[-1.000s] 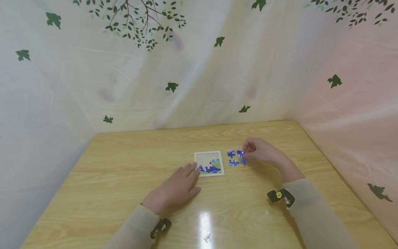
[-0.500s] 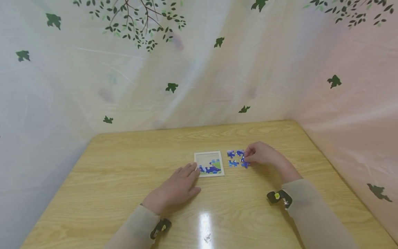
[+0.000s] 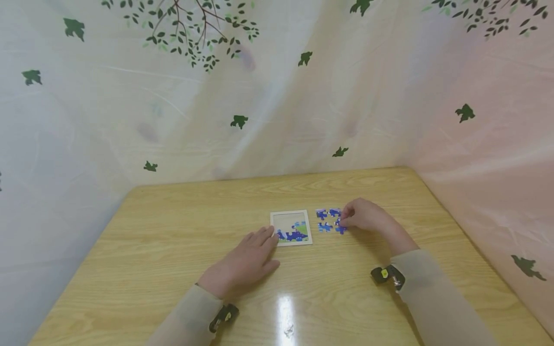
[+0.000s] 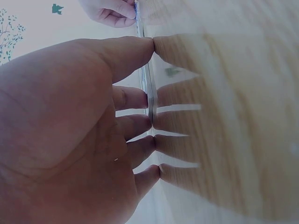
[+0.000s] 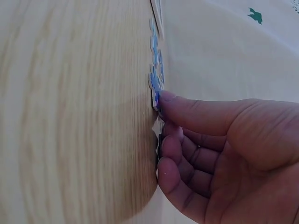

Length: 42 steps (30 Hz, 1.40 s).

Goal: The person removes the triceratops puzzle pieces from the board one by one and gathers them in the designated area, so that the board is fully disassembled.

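Note:
My right hand (image 3: pixel 364 214) pinches a blue-purple puzzle piece (image 3: pixel 341 230) low at the table, at the right side of a small group of loose pieces. In the right wrist view the thumb (image 5: pixel 201 112) lies on the piece's edge with the other fingers curled beneath it. A square white-rimmed puzzle frame (image 3: pixel 309 228) lies left of the group, its lower part filled with purple, green and blue pieces (image 3: pixel 296 234). My left hand (image 3: pixel 242 262) rests flat, fingers straight, its fingertips on the frame's lower left corner and the tabletop.
Beside the frame lie loose blue pieces, among them an upper left one (image 3: pixel 321 214), an upper right one (image 3: pixel 334 212) and a lower left one (image 3: pixel 324 227). The wooden table (image 3: pixel 186 216) ends at a printed curtain (image 3: pixel 277 96) behind and at both sides.
My right hand has come slightly toward me, and the piece at its fingertips has shifted down and a little right beside the others. The left hand and the frame stay where they were.

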Motion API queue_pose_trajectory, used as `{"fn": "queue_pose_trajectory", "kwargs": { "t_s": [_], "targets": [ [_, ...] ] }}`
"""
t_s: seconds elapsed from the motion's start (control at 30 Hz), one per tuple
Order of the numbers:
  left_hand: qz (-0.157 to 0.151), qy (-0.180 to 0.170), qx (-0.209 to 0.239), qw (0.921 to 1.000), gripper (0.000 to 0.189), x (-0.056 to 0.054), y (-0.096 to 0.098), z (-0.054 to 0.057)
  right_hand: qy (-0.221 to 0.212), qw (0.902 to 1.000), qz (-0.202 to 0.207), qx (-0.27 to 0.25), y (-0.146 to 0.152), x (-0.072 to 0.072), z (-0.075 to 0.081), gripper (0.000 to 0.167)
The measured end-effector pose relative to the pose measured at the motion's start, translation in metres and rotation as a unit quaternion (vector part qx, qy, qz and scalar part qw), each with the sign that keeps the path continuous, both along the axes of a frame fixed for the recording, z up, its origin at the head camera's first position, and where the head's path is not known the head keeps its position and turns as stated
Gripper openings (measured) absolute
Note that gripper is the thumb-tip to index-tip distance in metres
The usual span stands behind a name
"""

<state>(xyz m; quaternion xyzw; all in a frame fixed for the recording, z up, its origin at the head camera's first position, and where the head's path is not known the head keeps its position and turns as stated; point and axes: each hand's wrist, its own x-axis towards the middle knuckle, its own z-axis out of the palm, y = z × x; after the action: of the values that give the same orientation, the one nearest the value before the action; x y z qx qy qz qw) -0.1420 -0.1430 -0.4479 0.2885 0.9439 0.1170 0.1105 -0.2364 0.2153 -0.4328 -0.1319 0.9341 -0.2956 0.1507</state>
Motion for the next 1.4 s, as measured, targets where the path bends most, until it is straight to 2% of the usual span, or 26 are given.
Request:
{"fn": "queue_pose_trajectory", "kwargs": {
  "t_s": [0.47,0.7,0.8,1.0,1.17,1.4],
  "targets": [
    [0.000,0.000,0.002,1.0000,0.071,0.001,0.000,0.000,-0.008,0.9999,-0.009,0.003,-0.005,0.002,0.003,0.008],
    [0.000,0.003,-0.001,1.0000,0.070,0.001,0.001,0.001,0.033,0.9988,-0.034,-0.017,-0.012,0.001,0.009,0.011],
    [0.001,0.005,-0.007,1.0000,0.071,0.000,0.001,0.001,0.045,0.9977,-0.024,-0.045,-0.021,0.001,0.011,0.010],
    [0.001,0.003,-0.006,1.0000,0.071,0.000,0.001,0.001,0.050,0.9948,0.023,-0.085,-0.048,0.003,0.009,0.014],
    [0.003,0.002,-0.006,1.0000,0.072,0.000,0.000,-0.002,0.044,0.9947,0.042,-0.083,-0.073,0.002,0.005,0.022],
    [-0.005,0.010,-0.004,0.9999,0.071,0.000,0.000,-0.001,0.020,0.9958,0.045,-0.078,-0.095,0.001,-0.003,0.017]
  ]
}}
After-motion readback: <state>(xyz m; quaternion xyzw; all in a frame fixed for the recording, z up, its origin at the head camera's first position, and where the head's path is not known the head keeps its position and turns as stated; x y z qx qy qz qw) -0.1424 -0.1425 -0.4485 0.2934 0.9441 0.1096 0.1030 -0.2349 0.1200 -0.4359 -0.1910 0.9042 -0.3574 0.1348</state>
